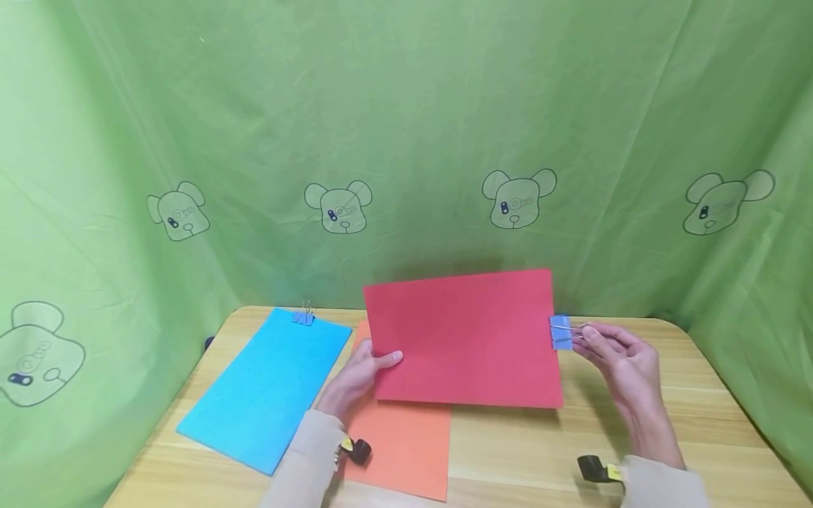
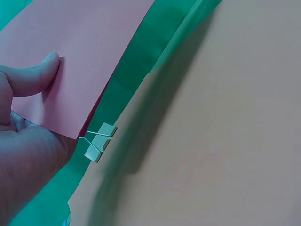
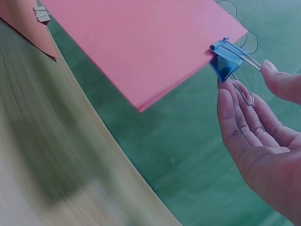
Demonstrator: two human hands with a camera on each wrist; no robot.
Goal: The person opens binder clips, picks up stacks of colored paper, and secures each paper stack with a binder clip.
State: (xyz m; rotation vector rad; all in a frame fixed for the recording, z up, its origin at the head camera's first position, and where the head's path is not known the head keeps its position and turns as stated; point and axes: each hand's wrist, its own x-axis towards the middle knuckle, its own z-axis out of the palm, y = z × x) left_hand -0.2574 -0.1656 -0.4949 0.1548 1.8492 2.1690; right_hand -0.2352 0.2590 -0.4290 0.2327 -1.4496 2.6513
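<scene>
My left hand (image 1: pixel 360 370) grips the left edge of a red stack of paper (image 1: pixel 464 339), thumb in front and fingers behind. The stack is lifted above the table and tilted toward me. On its right edge sits a blue binder clip (image 1: pixel 562 332), jaws over the paper. My right hand (image 1: pixel 629 363) holds that clip by its wire handles. In the right wrist view the thumb (image 3: pixel 281 84) lies on the upper handle, and the fingers are by the lower one. Below the red stack lies orange paper (image 1: pixel 406 451), partly hidden.
Blue paper (image 1: pixel 267 388) with a binder clip (image 1: pixel 303 318) on its far edge lies left on the wooden table (image 1: pixel 508 458). A pale binder clip (image 3: pixel 41 14) grips the orange paper's edge. Green cloth (image 1: pixel 419 141) hangs behind and at both sides.
</scene>
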